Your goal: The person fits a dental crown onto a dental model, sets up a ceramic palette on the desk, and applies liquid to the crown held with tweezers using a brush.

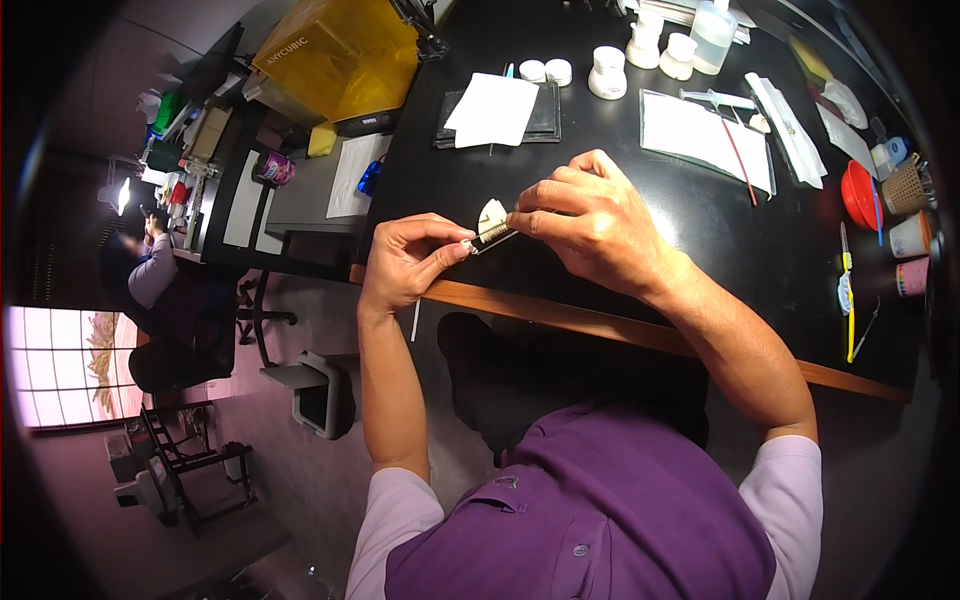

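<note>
Just above the front edge of the black table (590, 130), a small cream-coloured piece (492, 215) with a dark, ridged, metallic-looking strip (494, 235) is held between my two hands. My left hand (405, 262) pinches its left end between thumb and fingers. From the right, my right hand (595, 218) has its fingertips closed on the other end, knuckles up. What exactly the piece is, I cannot make out at this size, and the fingertips cover both its ends. A thin white stick (415, 322) shows below my left hand.
White paper sheets on a black slab (492, 108) lie beyond my hands. White jars (607, 75) and a clear bottle (713, 38) stand at the back. On the right are a white pad (690, 130), a syringe (718, 99), a red bowl (858, 193) and a yellow-handled tool (850, 300). Someone sits far left.
</note>
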Available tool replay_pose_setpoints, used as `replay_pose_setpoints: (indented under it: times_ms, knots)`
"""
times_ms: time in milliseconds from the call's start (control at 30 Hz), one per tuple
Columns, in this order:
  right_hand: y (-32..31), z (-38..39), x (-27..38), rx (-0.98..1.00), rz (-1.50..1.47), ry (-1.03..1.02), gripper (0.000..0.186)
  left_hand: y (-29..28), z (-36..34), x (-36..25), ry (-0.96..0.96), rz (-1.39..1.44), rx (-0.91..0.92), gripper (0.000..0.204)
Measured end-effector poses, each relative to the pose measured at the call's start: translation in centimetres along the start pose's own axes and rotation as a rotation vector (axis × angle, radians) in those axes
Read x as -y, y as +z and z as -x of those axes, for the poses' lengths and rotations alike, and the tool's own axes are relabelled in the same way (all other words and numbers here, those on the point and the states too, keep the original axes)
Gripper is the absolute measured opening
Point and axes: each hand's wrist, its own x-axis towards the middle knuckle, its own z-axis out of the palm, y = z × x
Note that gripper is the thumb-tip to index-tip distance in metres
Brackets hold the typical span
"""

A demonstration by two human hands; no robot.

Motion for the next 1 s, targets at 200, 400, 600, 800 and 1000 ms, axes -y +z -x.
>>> replay_pose_setpoints:
  times_ms: [200,400,600,800,1000]
  knots:
    - [-0.35,0.05,-0.10,0.018,0.010,-0.001,0.023,0.00,0.09,-0.07,-0.003,-0.011,-0.010,0.012]
    - [-0.27,-0.04,0.04,-0.005,0.016,-0.005,0.024,0.08,0.08,-0.06,0.005,-0.014,-0.010,0.012]
    - [0.26,0.14,0.13,-0.023,0.003,0.005,0.016,-0.03,0.18,0.12,0.008,-0.019,-0.011,0.013]
    - [0.19,0.05,0.20,-0.060,0.011,0.005,0.013,0.12,0.03,-0.02,0.021,-0.033,-0.013,0.013]
    - [0.11,0.18,0.16,-0.013,0.028,-0.001,0.011,0.11,0.09,-0.09,0.031,-0.034,-0.018,0.014]
